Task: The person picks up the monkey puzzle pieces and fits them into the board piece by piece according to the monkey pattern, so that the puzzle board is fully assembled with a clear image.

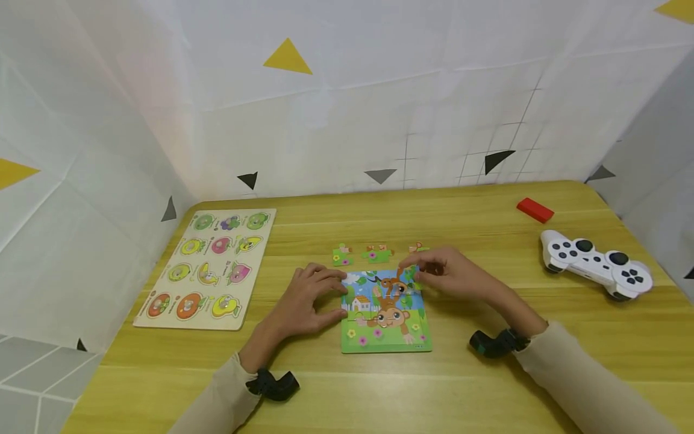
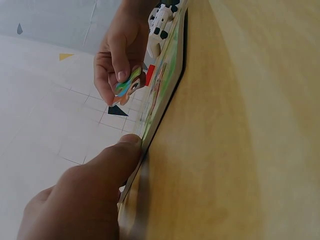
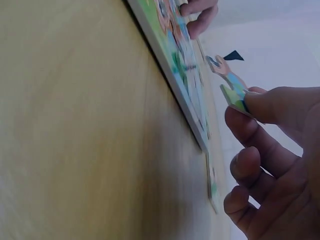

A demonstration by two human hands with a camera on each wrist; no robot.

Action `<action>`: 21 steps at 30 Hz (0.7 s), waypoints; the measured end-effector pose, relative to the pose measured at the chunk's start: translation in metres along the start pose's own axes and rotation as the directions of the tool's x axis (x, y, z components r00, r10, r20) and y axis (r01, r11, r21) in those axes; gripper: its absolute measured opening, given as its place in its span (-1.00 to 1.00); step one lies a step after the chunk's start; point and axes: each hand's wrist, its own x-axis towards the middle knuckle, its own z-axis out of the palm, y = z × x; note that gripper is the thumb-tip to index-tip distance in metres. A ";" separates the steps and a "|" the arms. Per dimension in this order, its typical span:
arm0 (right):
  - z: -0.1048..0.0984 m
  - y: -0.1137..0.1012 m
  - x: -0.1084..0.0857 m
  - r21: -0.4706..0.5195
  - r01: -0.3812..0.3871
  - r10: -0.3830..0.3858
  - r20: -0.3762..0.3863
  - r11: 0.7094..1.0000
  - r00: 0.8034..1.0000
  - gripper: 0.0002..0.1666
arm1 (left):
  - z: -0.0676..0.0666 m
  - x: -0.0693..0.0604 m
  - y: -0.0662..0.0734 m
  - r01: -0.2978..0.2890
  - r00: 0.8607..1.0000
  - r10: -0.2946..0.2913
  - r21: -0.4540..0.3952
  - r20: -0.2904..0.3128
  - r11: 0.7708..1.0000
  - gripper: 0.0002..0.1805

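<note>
A jigsaw puzzle board (image 1: 387,345) with monkeys, a small house and flowers lies on the table in front of me. My left hand (image 1: 306,302) rests at its left edge, thumb and fingertips touching the side, as the thumb in the left wrist view also shows. Above the board's upper right part, my right hand (image 1: 458,274) pinches a puzzle piece (image 3: 234,92) between thumb and forefinger. That piece, green, blue and brown with part of a monkey, is tilted and raised off the board. Just behind the board lie loose puzzle pieces (image 1: 342,257), one partly near my right fingers.
A wooden fruit peg puzzle (image 1: 252,295) lies on the left of the table. On the right are a white game controller (image 1: 593,265) and a red block (image 1: 535,210). A white patterned cloth (image 1: 347,132) hangs behind the table's back edge.
</note>
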 end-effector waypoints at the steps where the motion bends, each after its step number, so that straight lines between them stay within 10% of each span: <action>1: 0.001 -0.001 -0.001 0.005 0.003 -0.003 0.014 1.000 1.000 -0.70 | 0.000 0.000 0.000 0.000 1.000 0.000 0.001 0.001 1.000 -0.64; 21: 0.017 -0.012 -0.005 -0.090 -0.006 0.021 0.166 0.996 0.986 -0.81 | -0.001 0.000 0.000 -0.029 0.999 0.029 0.007 -0.017 1.000 -0.65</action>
